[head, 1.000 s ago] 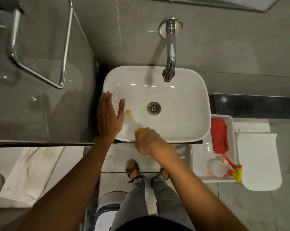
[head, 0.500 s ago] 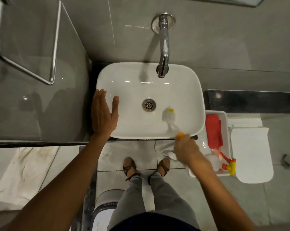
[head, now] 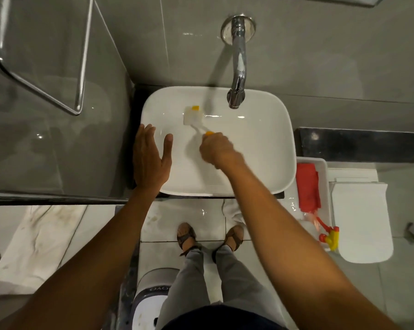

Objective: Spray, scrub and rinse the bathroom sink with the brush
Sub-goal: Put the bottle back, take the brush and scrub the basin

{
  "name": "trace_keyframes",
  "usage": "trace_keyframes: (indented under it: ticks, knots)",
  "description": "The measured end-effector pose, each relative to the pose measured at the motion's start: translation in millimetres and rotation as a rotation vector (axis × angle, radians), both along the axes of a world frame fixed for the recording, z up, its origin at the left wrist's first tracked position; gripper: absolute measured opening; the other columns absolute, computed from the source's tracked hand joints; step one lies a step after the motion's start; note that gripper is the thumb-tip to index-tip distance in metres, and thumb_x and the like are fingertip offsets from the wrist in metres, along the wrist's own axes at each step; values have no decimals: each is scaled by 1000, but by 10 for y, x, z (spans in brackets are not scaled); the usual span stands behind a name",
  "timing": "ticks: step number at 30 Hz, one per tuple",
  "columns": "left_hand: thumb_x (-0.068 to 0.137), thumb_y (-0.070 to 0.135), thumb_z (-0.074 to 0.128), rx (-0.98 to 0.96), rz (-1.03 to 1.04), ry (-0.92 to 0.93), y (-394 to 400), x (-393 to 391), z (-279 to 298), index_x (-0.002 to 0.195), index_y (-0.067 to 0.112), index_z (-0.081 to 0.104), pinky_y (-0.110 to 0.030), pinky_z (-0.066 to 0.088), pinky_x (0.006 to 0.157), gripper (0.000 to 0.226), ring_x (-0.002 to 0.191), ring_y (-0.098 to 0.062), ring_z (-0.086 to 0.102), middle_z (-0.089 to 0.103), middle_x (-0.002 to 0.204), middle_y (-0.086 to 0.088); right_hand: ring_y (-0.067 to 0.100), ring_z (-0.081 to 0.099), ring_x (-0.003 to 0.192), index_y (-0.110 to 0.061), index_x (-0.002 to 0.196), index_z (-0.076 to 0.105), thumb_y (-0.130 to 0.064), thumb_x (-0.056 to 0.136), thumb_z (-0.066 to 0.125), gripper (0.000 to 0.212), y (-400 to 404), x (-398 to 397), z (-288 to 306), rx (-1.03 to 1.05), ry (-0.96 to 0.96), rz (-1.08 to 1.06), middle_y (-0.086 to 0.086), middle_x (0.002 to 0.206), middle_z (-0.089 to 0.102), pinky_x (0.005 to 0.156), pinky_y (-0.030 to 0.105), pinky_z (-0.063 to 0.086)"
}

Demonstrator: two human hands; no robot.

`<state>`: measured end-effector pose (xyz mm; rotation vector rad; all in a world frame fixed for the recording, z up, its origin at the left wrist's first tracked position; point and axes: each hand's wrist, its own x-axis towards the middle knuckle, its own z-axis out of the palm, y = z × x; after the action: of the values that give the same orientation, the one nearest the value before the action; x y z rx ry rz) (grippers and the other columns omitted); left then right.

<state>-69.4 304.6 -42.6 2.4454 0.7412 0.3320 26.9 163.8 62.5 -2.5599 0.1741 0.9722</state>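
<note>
A white rectangular sink (head: 268, 148) sits below a chrome wall faucet (head: 237, 75). My right hand (head: 216, 150) is inside the basin, closed around the handle of a white brush with orange tips (head: 193, 116). The brush head presses on the basin's far left slope. My left hand (head: 151, 158) lies flat on the sink's left rim, fingers spread, holding nothing. The drain is hidden under my right hand. No water comes from the faucet.
A white tray (head: 321, 166) right of the sink holds a red cloth (head: 308, 186) and a spray bottle with red and yellow trigger (head: 328, 236). A closed toilet lid (head: 363, 220) lies further right. A chrome towel rail (head: 44, 67) hangs at left. A bin (head: 151, 298) stands by my feet.
My right hand has swept the brush from the basin's front right, past the drain, to its far left slope. My left hand stays on the left rim.
</note>
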Motion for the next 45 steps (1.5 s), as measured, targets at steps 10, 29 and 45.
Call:
trace_keyframes:
  ticks: [10, 29, 45]
  knots:
    - [102, 80, 16, -49, 0, 16, -27, -12, 102, 160, 13, 45, -42, 34, 129, 93, 162, -29, 34, 37, 173, -12, 42, 62, 120, -3, 133, 57, -10, 104, 41, 34, -1467, -549, -121, -354, 42, 210, 24, 131, 61, 89, 39, 49]
    - [108, 69, 26, -38, 7, -51, -26, -16, 65, 155, 9, 52, -40, 33, 129, 81, 160, -26, 36, 37, 173, -7, 37, 57, 134, 1, 141, 49, -22, 106, 42, 43, -626, 157, -133, -241, -130, 81, 18, 145, 55, 104, 41, 48]
    - [108, 70, 25, -17, -48, -65, -32, -79, 67, 149, 4, 55, -51, 33, 130, 83, 159, -34, 37, 48, 165, -15, 40, 63, 121, 0, 131, 59, -5, 102, 41, 35, -543, -1261, 15, -141, 102, 376, 23, 132, 60, 78, 34, 43]
